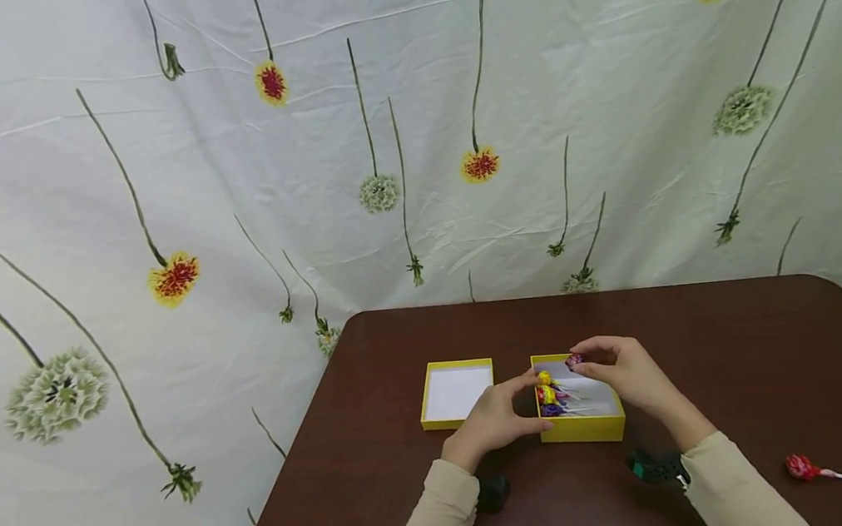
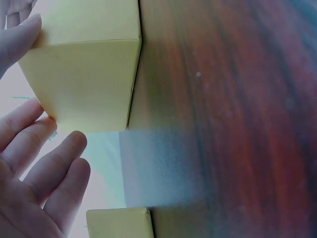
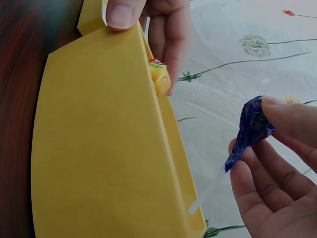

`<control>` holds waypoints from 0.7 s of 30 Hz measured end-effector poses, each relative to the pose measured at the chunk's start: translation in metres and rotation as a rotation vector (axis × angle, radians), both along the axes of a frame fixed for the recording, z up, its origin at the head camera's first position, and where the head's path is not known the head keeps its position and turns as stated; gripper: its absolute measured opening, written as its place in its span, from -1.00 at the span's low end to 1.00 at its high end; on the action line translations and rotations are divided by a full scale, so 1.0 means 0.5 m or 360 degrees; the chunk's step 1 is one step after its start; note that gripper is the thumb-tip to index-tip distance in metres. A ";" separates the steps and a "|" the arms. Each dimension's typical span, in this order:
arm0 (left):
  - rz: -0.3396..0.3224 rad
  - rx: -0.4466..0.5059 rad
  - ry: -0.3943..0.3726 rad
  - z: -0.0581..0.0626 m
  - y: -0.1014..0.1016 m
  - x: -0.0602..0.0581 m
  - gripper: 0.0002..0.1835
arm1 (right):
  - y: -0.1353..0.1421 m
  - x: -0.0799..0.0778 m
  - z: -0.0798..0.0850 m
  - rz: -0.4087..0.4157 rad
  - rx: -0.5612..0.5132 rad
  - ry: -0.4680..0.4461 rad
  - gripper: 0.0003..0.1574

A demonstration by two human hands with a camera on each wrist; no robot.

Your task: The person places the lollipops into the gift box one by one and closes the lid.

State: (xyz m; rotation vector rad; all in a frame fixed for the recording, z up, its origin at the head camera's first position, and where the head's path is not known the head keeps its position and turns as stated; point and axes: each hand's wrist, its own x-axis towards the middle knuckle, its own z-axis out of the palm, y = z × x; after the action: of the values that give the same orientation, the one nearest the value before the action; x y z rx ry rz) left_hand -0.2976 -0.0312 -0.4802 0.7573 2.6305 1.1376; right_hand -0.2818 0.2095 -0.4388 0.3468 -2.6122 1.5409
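Observation:
A yellow box [image 1: 582,429] stands on the table with its white inside facing up. My left hand [image 1: 496,417] grips its left end, thumb on the front wall and fingers at the far side. Between thumb and fingers, my right hand [image 1: 635,371] pinches a lollipop in a dark blue-purple wrapper [image 3: 252,121], held over the box's back part with its white stick pointing down toward the rim. Several wrapped lollipops [image 1: 546,394] lie inside along the left end, heads left and sticks right. One yellow-wrapped head [image 3: 159,78] shows above the rim in the right wrist view.
Left of the box lies a yellow-edged lid [image 1: 446,424], its white inside up. A red-wrapped lollipop [image 1: 801,467] rests on the dark brown table [image 1: 761,367] at the right front. Behind the table hangs a white flowered cloth [image 1: 434,237].

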 end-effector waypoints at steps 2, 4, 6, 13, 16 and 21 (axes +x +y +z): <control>-0.0001 -0.0004 0.0011 0.000 -0.001 0.000 -0.25 | -0.004 -0.006 -0.004 0.0006 0.0028 -0.0010 -0.73; 0.0000 -0.0005 0.0026 -0.001 -0.001 0.000 -0.25 | -0.009 -0.012 -0.008 0.0008 0.0059 -0.0014 -0.75; 0.0001 -0.0005 0.0042 -0.002 -0.001 0.000 -0.25 | -0.013 -0.018 -0.012 0.0018 0.0082 -0.0014 -0.76; 0.0014 -0.0009 0.0054 -0.003 0.000 0.001 -0.25 | -0.029 -0.029 -0.018 0.0073 0.0141 -0.0043 -0.75; 0.0017 -0.0013 0.0058 -0.002 0.000 0.002 -0.25 | -0.034 -0.034 -0.023 0.0070 0.0154 -0.0086 -0.75; 0.0021 0.0000 0.0051 -0.001 0.000 0.002 -0.26 | -0.042 -0.040 -0.034 0.0086 0.0122 -0.0125 -0.74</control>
State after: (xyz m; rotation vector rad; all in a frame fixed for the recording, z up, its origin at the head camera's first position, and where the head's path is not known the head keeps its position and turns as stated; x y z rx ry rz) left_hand -0.2966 -0.0313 -0.4805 0.7660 2.6658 1.1380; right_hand -0.3020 0.1886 -0.4559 0.3730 -2.7497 1.5029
